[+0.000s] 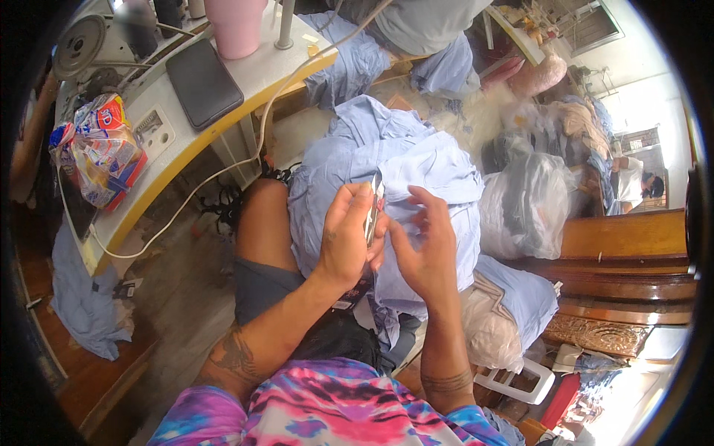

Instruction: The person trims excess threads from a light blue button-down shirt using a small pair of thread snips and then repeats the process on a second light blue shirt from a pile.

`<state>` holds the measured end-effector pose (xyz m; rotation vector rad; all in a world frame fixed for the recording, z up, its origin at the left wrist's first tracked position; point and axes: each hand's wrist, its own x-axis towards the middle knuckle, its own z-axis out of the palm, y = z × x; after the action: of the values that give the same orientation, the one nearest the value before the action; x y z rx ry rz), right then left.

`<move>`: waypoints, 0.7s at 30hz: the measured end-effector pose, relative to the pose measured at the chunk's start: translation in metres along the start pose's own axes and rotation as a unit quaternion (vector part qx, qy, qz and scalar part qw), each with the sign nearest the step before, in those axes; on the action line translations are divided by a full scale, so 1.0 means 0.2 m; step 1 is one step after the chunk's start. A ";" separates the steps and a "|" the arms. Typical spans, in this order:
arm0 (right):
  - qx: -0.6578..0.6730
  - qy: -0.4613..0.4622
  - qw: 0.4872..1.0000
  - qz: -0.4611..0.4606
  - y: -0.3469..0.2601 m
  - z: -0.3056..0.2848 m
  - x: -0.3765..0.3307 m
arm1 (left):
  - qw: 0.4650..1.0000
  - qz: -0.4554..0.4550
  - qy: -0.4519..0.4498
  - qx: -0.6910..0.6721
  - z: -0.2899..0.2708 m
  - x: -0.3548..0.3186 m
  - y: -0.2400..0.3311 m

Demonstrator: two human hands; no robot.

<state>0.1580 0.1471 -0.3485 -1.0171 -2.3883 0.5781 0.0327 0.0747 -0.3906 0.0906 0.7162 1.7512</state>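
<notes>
My left hand is closed around a slim silver tool with a dark pointed tip, shaped somewhat like thread snips. A bit of red and white shows beside its upper part. Close by on the right, my right hand has its fingers apart and slightly curled, with nothing visible in them. Under both hands a big heap of light blue cloth is bunched over my lap. Folds of it spread out beyond my knees.
To the left stands a white table with a yellow edge, bearing a dark phone-like slab, a pink cup and a colourful plastic package. A white cable hangs from it. Plastic-wrapped bundles and a white stool are at right.
</notes>
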 end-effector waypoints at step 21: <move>-0.147 0.039 0.956 -0.252 0.07 0.03 -0.14 | 0.982 -0.026 0.059 -0.179 0.04 -0.16 -0.09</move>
<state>0.1801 0.1341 -0.3684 -0.4829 -2.5688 -0.0032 0.0605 0.0522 -0.3835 -0.2776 0.4722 1.8184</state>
